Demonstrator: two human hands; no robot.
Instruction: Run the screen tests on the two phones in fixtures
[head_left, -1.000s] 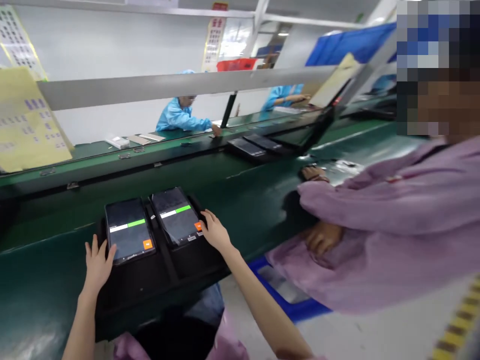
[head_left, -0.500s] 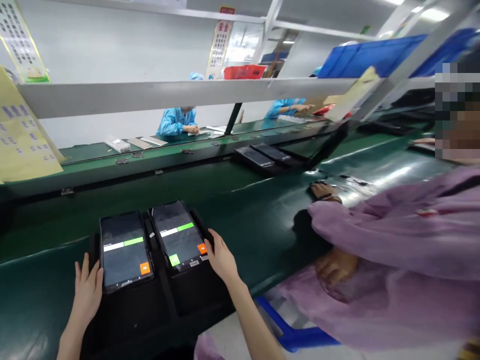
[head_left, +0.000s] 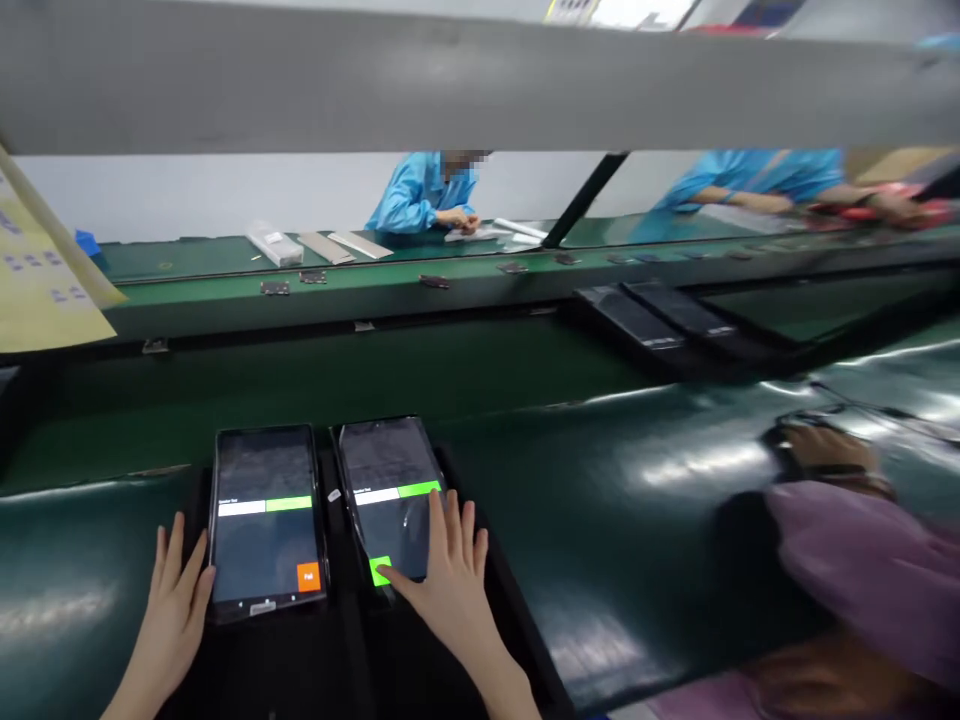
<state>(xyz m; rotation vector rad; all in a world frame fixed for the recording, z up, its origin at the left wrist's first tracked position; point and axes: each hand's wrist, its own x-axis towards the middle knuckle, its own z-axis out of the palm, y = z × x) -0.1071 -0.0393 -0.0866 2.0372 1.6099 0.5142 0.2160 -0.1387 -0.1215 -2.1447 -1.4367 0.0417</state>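
On the dark green conveyor belt (head_left: 637, 500) sits a black tray (head_left: 345, 650) carrying two tablets side by side. The person's right hand (head_left: 446, 580) lies spread and flat on the right tablet (head_left: 390, 500), thumb at its green button, grasping nothing. The left hand (head_left: 172, 600) rests with fingers loose against the left edge of the left tablet (head_left: 266, 520), which shows an orange button, while a co-worker's purple sleeve (head_left: 862, 570) leans on the belt well to the right.

The person's left hand (head_left: 171, 610) and right hand (head_left: 448, 585) are bare, without gloves, rings or a watch. Both forearms are uncovered too; no sleeve reaches either wrist.
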